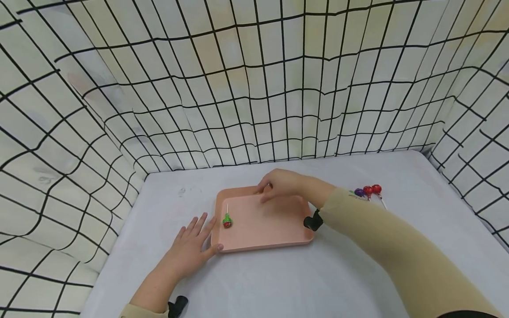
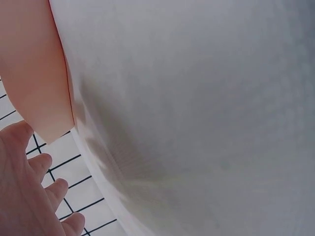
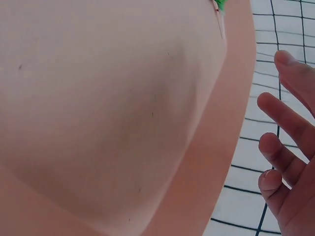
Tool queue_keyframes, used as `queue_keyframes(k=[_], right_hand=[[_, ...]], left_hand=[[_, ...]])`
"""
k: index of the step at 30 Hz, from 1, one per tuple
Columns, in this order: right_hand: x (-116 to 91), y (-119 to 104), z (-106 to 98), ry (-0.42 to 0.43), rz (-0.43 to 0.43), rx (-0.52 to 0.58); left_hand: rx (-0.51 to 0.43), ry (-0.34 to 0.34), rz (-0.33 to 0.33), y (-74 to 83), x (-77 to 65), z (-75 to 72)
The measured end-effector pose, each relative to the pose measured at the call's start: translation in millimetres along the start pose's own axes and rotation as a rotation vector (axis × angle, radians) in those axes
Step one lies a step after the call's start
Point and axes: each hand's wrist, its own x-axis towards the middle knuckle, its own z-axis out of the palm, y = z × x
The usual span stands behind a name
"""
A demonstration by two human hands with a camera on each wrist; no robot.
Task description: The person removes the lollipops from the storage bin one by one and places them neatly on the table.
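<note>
A shallow pink tray (image 1: 262,245) lies on the white-covered table. Near its left wall sits a lollipop (image 1: 227,221) with a green and red wrapper, its white stick pointing away; a bit of its green wrapper (image 3: 221,5) shows at the top of the right wrist view. My left hand (image 1: 191,249) is spread flat at the tray's left side, with thumb and index fingertip right at the rim. Over the tray's far part hovers my right hand (image 1: 280,185), its fingers (image 3: 273,145) loosely bent and apart, with nothing between them.
To the right, partly behind the right sleeve (image 1: 358,216), lies a group of lollipops with purple (image 1: 359,192) and red (image 1: 376,189) heads. White cloth walls with a black grid (image 1: 278,88) enclose the table at the back and both sides.
</note>
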Motion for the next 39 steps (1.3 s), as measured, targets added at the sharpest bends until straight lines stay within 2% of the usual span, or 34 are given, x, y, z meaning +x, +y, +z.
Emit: queue_keyframes(k=[7, 16, 22, 29, 33, 39], right_hand=[[14, -16, 12, -0.067, -0.073, -0.060], [34, -35, 35, -0.126, -0.097, -0.116], [45, -44, 47, -0.136, -0.101, -0.168], [58, -58, 57, -0.144, -0.187, -0.299], [63, -64, 61, -0.155, -0.194, -0.359], [66, -70, 66, -0.165, -0.185, -0.380]], left_hand=[[0.004, -0.005, 0.009, -1.4, 2.1, -1.2], [0.008, -0.018, 0.002, -1.3, 1.0, -3.0], [0.007, -0.003, 0.011, -1.7, 2.1, -3.6], [0.002, -0.006, 0.004, -3.4, 1.6, -2.9], [-0.003, -0.004, 0.011, -4.1, 1.4, -2.5], [-0.006, -0.001, 0.013, -4.3, 1.2, -1.7]])
